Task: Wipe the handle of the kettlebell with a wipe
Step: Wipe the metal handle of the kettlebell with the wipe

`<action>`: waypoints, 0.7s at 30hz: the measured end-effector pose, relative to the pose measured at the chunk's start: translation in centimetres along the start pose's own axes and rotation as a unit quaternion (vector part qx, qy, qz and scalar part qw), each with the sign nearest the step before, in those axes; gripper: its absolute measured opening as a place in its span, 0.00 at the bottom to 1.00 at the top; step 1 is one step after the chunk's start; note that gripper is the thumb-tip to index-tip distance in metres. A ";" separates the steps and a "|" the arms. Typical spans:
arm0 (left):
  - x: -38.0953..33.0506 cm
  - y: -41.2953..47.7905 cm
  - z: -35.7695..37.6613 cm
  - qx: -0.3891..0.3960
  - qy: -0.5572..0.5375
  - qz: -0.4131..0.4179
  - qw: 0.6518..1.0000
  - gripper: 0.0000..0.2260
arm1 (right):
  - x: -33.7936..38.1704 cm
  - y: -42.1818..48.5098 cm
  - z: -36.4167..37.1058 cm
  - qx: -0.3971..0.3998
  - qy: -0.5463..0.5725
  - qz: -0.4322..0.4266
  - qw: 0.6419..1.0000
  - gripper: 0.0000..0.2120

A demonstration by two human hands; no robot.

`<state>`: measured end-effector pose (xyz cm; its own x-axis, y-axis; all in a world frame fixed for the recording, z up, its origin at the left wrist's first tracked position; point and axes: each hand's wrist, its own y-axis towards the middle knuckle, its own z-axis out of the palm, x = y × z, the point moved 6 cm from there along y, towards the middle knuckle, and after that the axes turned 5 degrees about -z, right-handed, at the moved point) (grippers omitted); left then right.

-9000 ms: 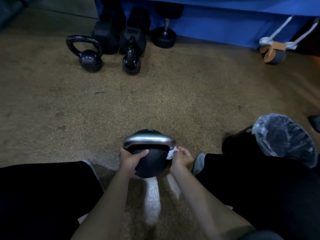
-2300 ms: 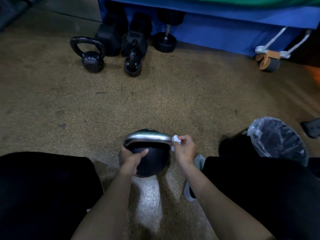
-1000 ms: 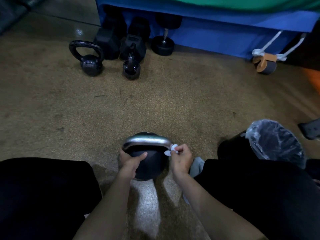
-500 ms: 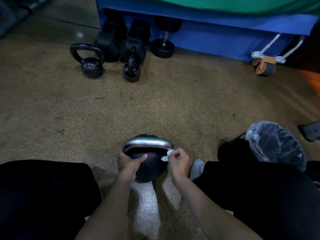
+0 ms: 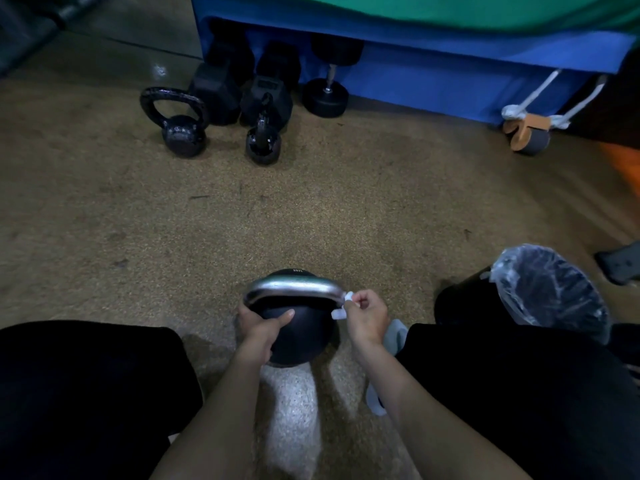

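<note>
Black kettlebell (image 5: 299, 339), on the speckled floor (image 5: 311, 220) between the knees, is clasped low on its left side by the left grip (image 5: 263, 325), with the thumb laid across the front of the ball. Directly above that grip the bright metal handle (image 5: 294, 289) arches over to the right grip (image 5: 367, 317), which is pinched shut on a small bunched white wipe (image 5: 341, 304) pressed against the handle's right bend. A lined bin (image 5: 550, 289) stands well to the right of the right grip, and a pale shoe (image 5: 396, 337) lies just beside its wrist.

Hazards, as judged:
- The wipe is held by a narrow pinch with little cloth showing. It could be dragged out of the fingers by friction on the metal.
- Only the right bend is covered. The top bar and the left leg, beside the left grip, could be left unwiped if the stroke is not carried across.
- The ball is steadied by one grip alone. If that hold is loosened under sideways rubbing, the weight could be rocked or rolled towards the shoe.

Compared with half a second earlier, the wipe has been carried up from the inner side of the right leg to the outer bend. The left grip's hold is unchanged.
</note>
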<state>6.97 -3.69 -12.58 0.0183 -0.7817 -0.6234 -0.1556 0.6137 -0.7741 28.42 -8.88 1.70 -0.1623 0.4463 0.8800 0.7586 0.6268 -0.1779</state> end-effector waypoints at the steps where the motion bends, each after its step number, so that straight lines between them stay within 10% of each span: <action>1: 0.0 -0.1 0.0 -0.003 0.001 -0.004 1.000 0.45 | -0.1 0.0 0.0 0.005 0.002 0.012 1.000 0.09; 21: -0.1 -0.1 0.0 0.001 0.005 0.003 1.000 0.45 | 1.4 2.9 1.4 0.153 -0.022 0.026 0.988 0.09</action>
<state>7.02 -3.65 -12.40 0.0077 -0.7790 -0.6269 -0.1531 0.6186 -0.7706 29.49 -5.54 1.84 -0.1613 0.5061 0.8473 0.5422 0.7628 -0.3524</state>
